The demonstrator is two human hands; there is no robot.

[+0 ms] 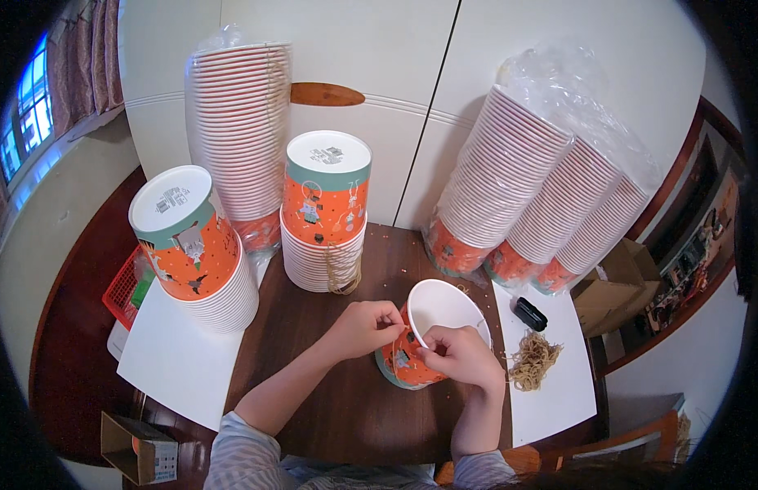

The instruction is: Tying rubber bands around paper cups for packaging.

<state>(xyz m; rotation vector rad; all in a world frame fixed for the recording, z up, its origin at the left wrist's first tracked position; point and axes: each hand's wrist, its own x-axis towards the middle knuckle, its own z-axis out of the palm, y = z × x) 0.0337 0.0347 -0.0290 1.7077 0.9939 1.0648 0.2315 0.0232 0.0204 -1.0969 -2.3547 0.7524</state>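
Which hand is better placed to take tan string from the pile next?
Probably the right hand: it's at the orange bucket, nearer the tan string pile; the left hand is farther away.

Four bagged cup stacks, two unbagged stacks, one mouth-up cup, two hands

At the fingers, the bucket is orange with dark figures, a green base band and a white inside. Beyond the fingers to the left, two stacks wear orange and green above white. Right of the fingers, tan string edges black plastic on white paper. Below the fingers: dark-brown tabletop, pale grey-striped sleeves.
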